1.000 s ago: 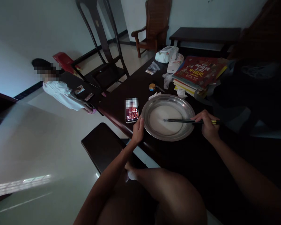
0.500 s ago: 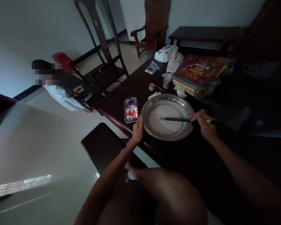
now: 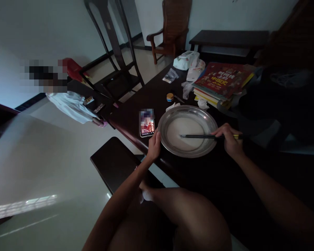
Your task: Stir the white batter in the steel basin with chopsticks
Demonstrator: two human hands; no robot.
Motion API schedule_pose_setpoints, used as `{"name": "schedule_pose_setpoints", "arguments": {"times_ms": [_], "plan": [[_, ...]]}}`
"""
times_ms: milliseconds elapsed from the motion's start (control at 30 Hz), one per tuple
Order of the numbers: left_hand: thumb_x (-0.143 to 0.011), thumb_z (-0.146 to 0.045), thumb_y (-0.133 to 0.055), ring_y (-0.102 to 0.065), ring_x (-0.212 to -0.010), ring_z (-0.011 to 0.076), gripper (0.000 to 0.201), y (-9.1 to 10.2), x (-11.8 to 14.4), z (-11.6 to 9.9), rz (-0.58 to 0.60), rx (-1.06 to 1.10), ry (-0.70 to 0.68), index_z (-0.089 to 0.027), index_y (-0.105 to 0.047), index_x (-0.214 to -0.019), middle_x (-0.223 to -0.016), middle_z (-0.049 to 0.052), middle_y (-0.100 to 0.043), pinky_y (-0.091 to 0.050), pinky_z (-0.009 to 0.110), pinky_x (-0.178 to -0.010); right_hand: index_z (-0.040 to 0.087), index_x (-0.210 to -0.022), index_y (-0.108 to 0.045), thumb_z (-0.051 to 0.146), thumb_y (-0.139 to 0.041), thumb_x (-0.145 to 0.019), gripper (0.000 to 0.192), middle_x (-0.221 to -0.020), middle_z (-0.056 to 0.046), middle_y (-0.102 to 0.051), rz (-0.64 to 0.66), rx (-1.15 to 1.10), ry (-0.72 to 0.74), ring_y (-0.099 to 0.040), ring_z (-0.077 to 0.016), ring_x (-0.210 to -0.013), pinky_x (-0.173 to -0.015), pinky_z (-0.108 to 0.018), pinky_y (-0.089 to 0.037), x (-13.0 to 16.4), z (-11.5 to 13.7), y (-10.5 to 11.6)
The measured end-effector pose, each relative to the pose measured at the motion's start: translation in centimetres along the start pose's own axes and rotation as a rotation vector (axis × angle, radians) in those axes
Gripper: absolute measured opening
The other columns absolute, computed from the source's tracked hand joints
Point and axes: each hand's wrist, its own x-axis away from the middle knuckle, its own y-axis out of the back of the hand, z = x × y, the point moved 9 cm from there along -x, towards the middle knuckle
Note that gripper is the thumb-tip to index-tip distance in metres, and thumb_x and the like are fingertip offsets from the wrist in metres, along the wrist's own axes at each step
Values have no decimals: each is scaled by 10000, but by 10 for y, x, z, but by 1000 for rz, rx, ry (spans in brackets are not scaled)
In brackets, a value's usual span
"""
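From my remote seat I take the metal basin (image 3: 188, 153) as my landmark: it sits on the dark table (image 3: 136, 101), with a pale, cloudy mixture (image 3: 184, 125) covering its bottom. I have the left hand (image 3: 154, 145) gripping the basin at its left rim. The right hand (image 3: 229, 140), at the basin's right edge, is closed around what look to me like 2 dark chopsticks (image 3: 199, 136). They lie at a low slant over the basin's right rim, tips reaching the mixture near the basin's middle; how deep they dip, I can't tell.

Just left of the basin I see a phone (image 3: 147, 125) with its screen lit, lying flat. Right behind the basin are a white scrap (image 3: 172, 107) and a crumpled white wad (image 3: 203, 104). A little beyond that scrap I make out a small jar (image 3: 170, 97) with a yellowish lid. Behind the basin and to its right is a stack of books (image 3: 222, 80), a red cover on top. Well left of the basin, I see a person in white (image 3: 70, 106) beside a dark bench (image 3: 89, 92).
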Motion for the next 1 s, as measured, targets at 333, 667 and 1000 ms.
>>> {"name": "schedule_pose_setpoints", "arguments": {"times_ms": [333,667,1000], "plan": [[-996,-682,-356,-599,-1338,296,691,1,1,0,-8,-8,1,-164,-637,-1358,-1400,120,-675,-429,447,-1173,283,-650,-704,492,-540,-981,424,-710,-5,-755,43,17,24,-656,-223,-770,-779,-425,-491,0,3,-3],[-995,-683,-358,-601,-1339,290,687,1,1,0,-10,3,2,-172,-636,-1362,-1400,114,-677,-426,437,-1180,300,-650,-712,540,-548,-963,428,-702,-7,-747,51,26,-5,-654,-238,-792,-789,-450,-498,1,3,-5],[-996,-688,-358,-613,-1322,287,694,2,1,-1,-12,-3,-2,-167,-634,-1363,-1391,116,-683,-439,434,-1167,292,-630,-704,540,-555,-962,440,-695,-3,-745,29,24,-2,-653,-226,-771,-798,-435,-483,1,2,-4]]}}
